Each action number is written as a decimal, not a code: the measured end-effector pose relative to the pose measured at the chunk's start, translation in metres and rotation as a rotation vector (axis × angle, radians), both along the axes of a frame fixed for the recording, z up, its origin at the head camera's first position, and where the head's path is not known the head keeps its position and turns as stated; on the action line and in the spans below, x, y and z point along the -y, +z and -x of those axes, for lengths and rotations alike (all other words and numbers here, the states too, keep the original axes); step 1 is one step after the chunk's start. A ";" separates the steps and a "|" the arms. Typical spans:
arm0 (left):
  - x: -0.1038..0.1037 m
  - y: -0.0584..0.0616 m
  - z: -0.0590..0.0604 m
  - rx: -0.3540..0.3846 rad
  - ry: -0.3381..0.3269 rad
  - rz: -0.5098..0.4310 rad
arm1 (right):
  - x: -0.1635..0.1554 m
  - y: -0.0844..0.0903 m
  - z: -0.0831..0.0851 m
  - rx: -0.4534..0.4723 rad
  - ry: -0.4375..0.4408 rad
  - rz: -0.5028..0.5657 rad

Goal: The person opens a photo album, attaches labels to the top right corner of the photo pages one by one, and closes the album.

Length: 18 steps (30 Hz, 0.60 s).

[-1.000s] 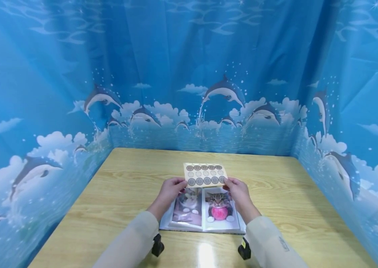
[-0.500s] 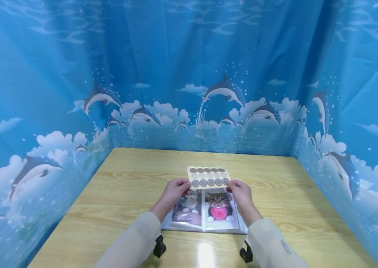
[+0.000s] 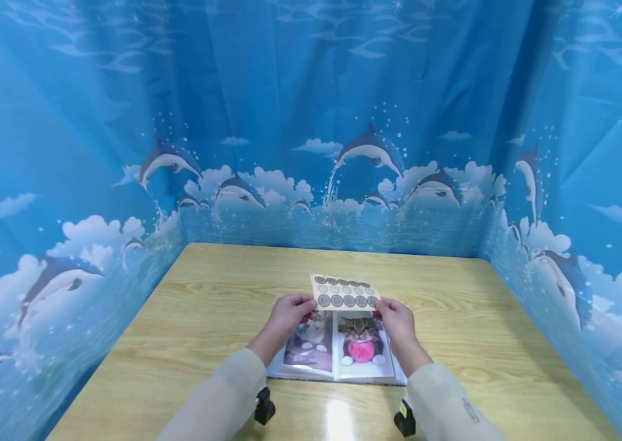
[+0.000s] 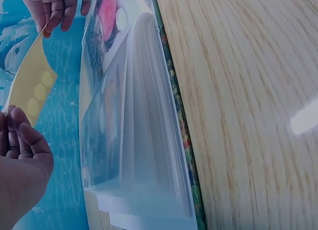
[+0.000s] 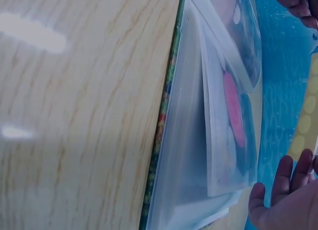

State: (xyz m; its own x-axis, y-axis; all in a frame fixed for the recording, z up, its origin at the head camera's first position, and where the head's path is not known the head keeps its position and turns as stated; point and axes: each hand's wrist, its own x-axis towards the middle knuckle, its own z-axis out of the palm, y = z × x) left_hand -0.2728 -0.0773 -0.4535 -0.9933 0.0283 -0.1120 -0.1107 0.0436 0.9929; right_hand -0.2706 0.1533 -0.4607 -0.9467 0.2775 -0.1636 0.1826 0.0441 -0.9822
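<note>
Yellow sticker sheet (image 3: 345, 293) with rows of round stickers is held up above the open photo album (image 3: 338, 348), over its far edge. The left hand (image 3: 286, 315) pinches its left corner, the right hand (image 3: 396, 318) its right corner. The album lies on the wooden table (image 3: 206, 306).

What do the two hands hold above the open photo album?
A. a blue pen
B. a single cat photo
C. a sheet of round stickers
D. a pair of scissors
C: the left hand and right hand pinch the lower corners of a yellowish sticker sheet with rows of round stickers, above the album.
</note>
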 end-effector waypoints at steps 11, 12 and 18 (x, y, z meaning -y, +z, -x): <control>-0.002 -0.002 -0.003 0.016 -0.002 -0.001 | 0.013 0.003 -0.012 -0.279 0.082 -0.640; -0.003 -0.002 -0.003 0.015 -0.004 -0.002 | 0.018 0.004 -0.013 -0.322 0.112 -0.683; -0.004 -0.002 -0.004 0.032 -0.019 0.038 | 0.044 0.006 -0.016 -0.575 0.237 -0.886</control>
